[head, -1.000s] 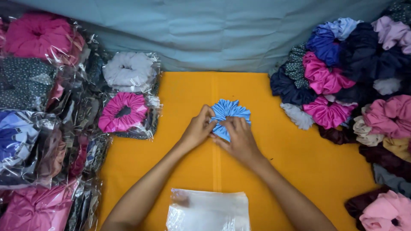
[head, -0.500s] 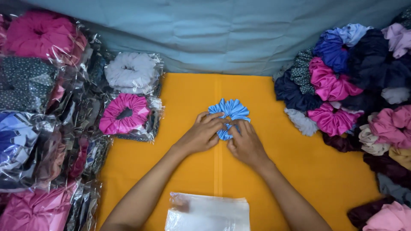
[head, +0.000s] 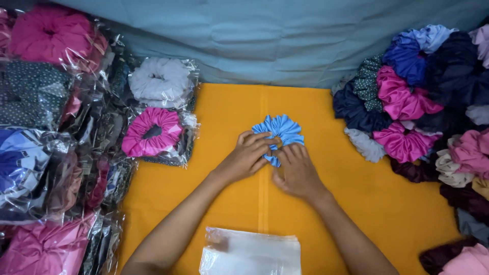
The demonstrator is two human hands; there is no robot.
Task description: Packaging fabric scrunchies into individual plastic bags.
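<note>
blue pleated fabric, one scrunchie point(head: 280, 133), lying flat on the orange cloth point(head: 387, 214) near the middle of the work surface. it is sitting just beyond both hands, on the far side of the fingertips, with its near edge tucked under them; the ruffled body is fanning out away from the person and a little to the right (no clear long axis, since it is roughly round).

left hand point(head: 248, 155): resting palm down, fingers curled and pressing on the near left edge of the scrunchie, not spread wide. whether it is pinching a fold is not something i can tell.

right hand point(head: 298, 170): lying palm down, fingers close together, tips touching the near lower edge of the blue fabric. both hands are meeting at the scrunchie, the left reaching slightly farther onto it.

nearer the person, at the bottom edge of view: a stack of clear plastic bags point(head: 252, 252), lying apart from the hands.

to the left: bagged scrunchies, a pink one point(head: 151, 131) and a white one point(head: 159, 80) closest to the cloth, with a bigger heap of bagged pieces point(head: 46, 142) beyond them.

to the right: a loose pile of unbagged scrunchies point(head: 423, 102) in navy, magenta, pale blue and cream, sitting well apart from the hands.

behind everything: a grey-blue backdrop sheet point(head: 265, 40).
</note>
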